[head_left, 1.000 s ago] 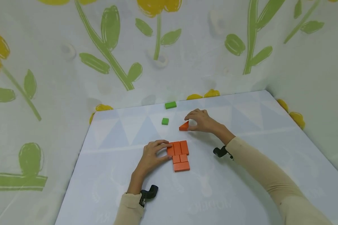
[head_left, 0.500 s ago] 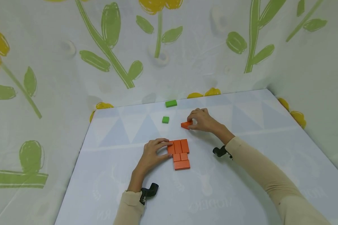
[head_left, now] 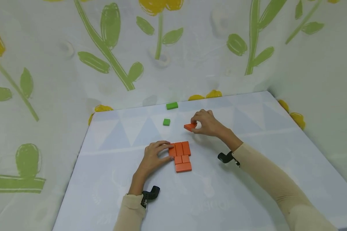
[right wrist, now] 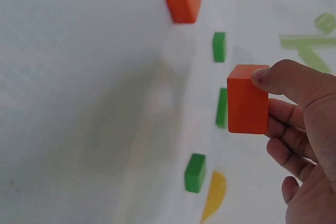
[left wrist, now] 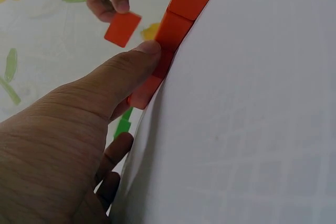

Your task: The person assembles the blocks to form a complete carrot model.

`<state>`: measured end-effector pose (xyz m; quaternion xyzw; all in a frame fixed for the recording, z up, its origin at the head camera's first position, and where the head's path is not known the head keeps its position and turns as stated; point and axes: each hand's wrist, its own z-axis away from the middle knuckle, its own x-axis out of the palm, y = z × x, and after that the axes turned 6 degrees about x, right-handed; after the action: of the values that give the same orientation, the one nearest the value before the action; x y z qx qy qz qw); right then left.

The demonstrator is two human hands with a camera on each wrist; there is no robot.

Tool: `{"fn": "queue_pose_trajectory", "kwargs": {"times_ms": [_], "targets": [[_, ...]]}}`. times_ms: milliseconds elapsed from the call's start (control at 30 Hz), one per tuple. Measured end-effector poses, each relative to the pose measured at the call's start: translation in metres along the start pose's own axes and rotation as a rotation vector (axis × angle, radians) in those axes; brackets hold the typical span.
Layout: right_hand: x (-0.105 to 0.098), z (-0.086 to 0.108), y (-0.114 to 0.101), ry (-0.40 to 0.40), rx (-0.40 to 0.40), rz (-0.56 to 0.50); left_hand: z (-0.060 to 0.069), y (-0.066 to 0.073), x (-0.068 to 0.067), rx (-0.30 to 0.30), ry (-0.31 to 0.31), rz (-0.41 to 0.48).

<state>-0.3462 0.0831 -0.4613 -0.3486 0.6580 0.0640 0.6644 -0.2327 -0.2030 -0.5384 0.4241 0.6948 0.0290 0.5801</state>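
Note:
In the head view several flat orange blocks (head_left: 182, 166) lie joined in a group on the table. My left hand (head_left: 153, 157) is beside it, thumb and fingers bent around the leftmost orange block (head_left: 172, 150) of the far row. The left wrist view has the thumb (left wrist: 121, 72) against that group's side. Beyond the group, my right hand (head_left: 207, 124) pinches an orange triangular block (head_left: 189, 126) between thumb and fingers, tilted and raised off the table. From the right wrist, this block (right wrist: 248, 106) shows a rectangular face, thumb on its upper edge.
Toward the table's (head_left: 234, 192) far edge lie a small green block (head_left: 166, 122) and a longer green block (head_left: 172, 106). The right wrist view also has another green block (right wrist: 195, 172). A flower-printed cloth (head_left: 191, 70) rises behind and beside the table.
My right hand has closed its fingers on the orange triangular block and lifted and tilted it from the table. The left hand stays at the orange group. The head view shifts slightly.

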Motion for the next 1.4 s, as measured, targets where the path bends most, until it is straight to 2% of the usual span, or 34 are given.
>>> {"fn": "queue_pose_trajectory", "kwargs": {"times_ms": [167, 367, 600, 800, 1133, 1400], "targets": [[-0.003, 0.024, -0.019, 0.054, -0.069, -0.018, 0.002, -0.002, 0.001, -0.002, 0.001, 0.003], [-0.002, 0.055, -0.042, 0.066, -0.118, -0.036, 0.001, 0.001, -0.001, 0.016, 0.019, 0.013], [0.004, 0.077, -0.060, 0.072, -0.179, -0.029, 0.000, 0.000, -0.003, -0.005, 0.010, 0.004], [0.012, 0.097, -0.075, 0.088, -0.209, -0.024, -0.001, -0.003, -0.001, 0.006, -0.004, 0.004], [0.034, 0.119, -0.096, 0.105, -0.257, 0.018, 0.005, -0.006, 0.000, 0.000, 0.002, 0.016], [0.044, 0.125, -0.099, 0.109, -0.225, 0.032, 0.002, -0.007, 0.002, 0.012, 0.020, 0.021]]}}
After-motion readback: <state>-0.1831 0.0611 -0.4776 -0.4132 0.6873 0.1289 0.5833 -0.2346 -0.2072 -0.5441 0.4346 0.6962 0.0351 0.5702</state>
